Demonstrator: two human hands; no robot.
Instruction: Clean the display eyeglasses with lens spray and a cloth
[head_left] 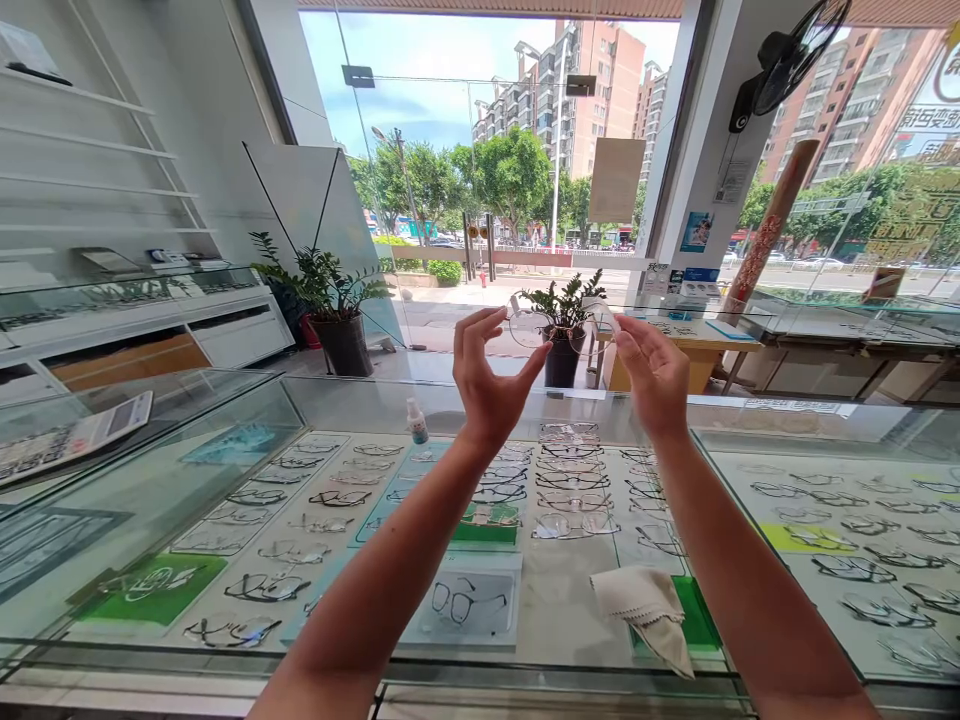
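A pair of thin-rimmed eyeglasses (528,330) is held up in front of me, above the glass display counter and level with the window view. My left hand (491,378) grips one lens rim, thumb near the lower edge and fingertips at the outer side. At the other end, my right hand (654,375) pinches the eyeglasses between thumb and fingers near the temple. Their fine outline partly blends into the plant behind. Below my right forearm, a beige cleaning cloth (646,605) lies crumpled on the counter. Beyond my left forearm stands a small spray bottle (416,421).
Rows of eyeglasses (574,480) fill the glass display counter (555,600). A calendar-like printed board (90,435) rests at the left. Potted plants (341,340) stand near the window, and a wall fan (787,65) hangs at upper right.
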